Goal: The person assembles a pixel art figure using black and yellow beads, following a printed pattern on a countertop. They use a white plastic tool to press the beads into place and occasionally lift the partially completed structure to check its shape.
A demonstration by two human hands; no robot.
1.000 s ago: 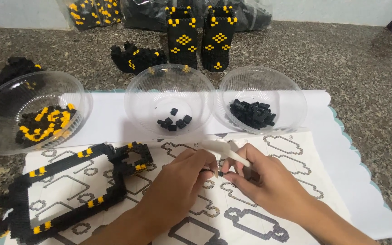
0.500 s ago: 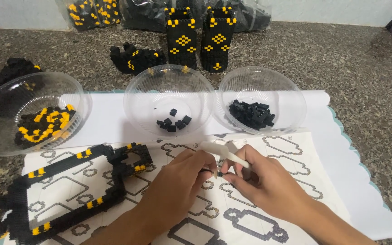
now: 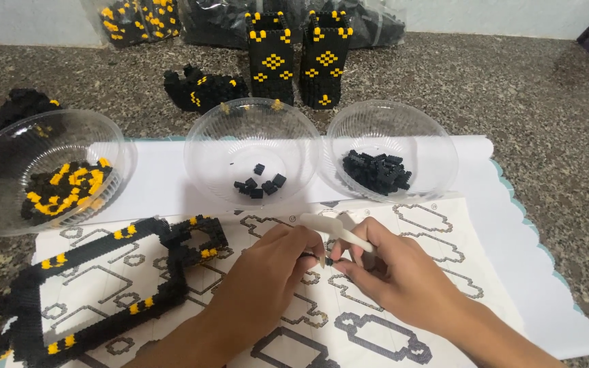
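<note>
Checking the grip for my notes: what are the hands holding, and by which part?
The right hand holds white tweezers near their tips; the left hand fingertips meet there, anything pinched too small to tell.

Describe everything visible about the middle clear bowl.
The middle clear bowl is a round, ribbed, see-through dish, plastic by its look. It stands upright on the white paper sheet, between two like bowls, beyond both hands. A few small black bricks lie loose at its bottom; the rest is bare. Neither hand touches it.
</note>
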